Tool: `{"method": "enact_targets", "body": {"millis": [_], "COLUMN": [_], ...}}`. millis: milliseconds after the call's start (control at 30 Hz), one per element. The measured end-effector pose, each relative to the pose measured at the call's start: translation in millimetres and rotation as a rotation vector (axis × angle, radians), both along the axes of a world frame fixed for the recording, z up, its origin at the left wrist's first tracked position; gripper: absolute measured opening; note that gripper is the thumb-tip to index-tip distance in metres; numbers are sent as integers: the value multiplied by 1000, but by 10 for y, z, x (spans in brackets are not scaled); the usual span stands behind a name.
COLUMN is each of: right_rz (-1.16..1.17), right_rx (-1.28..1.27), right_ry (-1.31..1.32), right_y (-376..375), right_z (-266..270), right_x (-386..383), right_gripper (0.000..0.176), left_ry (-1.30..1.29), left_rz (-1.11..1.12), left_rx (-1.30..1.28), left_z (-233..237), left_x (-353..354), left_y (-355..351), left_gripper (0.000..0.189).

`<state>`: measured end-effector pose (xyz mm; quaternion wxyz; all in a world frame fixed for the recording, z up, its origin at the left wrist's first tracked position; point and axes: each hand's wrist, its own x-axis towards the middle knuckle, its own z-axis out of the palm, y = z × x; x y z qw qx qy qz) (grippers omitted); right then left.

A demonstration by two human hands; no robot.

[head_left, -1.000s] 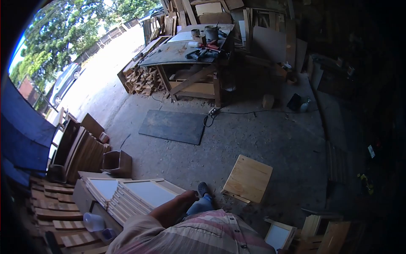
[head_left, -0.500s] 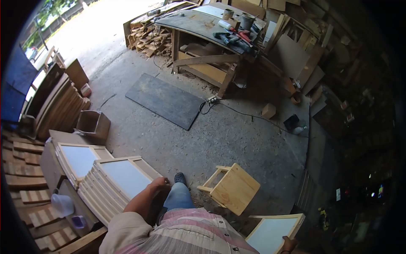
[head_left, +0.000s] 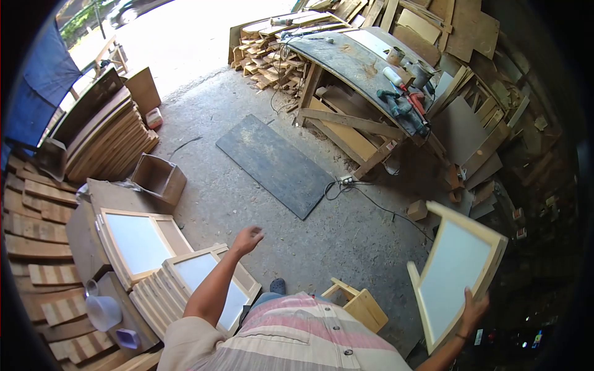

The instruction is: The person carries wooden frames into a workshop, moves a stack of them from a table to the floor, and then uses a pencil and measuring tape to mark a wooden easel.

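Note:
My right hand (head_left: 473, 309) grips the edge of a wooden frame with a white panel (head_left: 456, 272), held up and tilted at my right side. Two bare wooden ends stick out from that frame on its far and left sides. Out in front of me, my left hand (head_left: 249, 240) is in the air with its fingers loosely stretched and nothing in it. Below and left of it lies a stack of similar panelled frames (head_left: 207, 278). Another such frame (head_left: 136, 241) lies just beyond that stack. A small wooden stool (head_left: 365, 309) is on the floor near my feet, partly hidden by my shirt.
A black board (head_left: 275, 164) lies on the concrete floor. Beyond it stands a workbench (head_left: 352, 59) with power tools, cans and a bottle. A cable (head_left: 390, 210) runs along the floor. At left are a cardboard box (head_left: 159, 179), stacked boards (head_left: 108, 139) and a plastic tub (head_left: 103, 312).
My right hand has raised the panelled frame from low at my side and swung it forward. My left hand has moved forward, away from my leg. The camera view has shifted.

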<state>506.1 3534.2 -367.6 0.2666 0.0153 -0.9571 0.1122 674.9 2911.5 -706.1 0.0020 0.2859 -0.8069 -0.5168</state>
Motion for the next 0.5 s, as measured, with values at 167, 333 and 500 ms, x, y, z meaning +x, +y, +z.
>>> {"method": "enact_targets", "body": {"millis": [167,333,500], "right_rz": [351,685,923], "right_rx": [-433,-684,-927], "right_ry": [-96,-199,-110], "right_y": [-1443,-2522,-3723], "right_z": [484,526,259], "right_x": [-707,-1587,-2621], "right_gripper": [51,34,37], "left_ry": [224,359,594], "left_rz": [-40,-50,-61], "left_rx": [102,-2,-645], "left_z": [1098,1968,2776], "left_x": [-915,-1668,-2508], "left_y": [-54,-573,-1379], "left_gripper": [40,53,87]}}
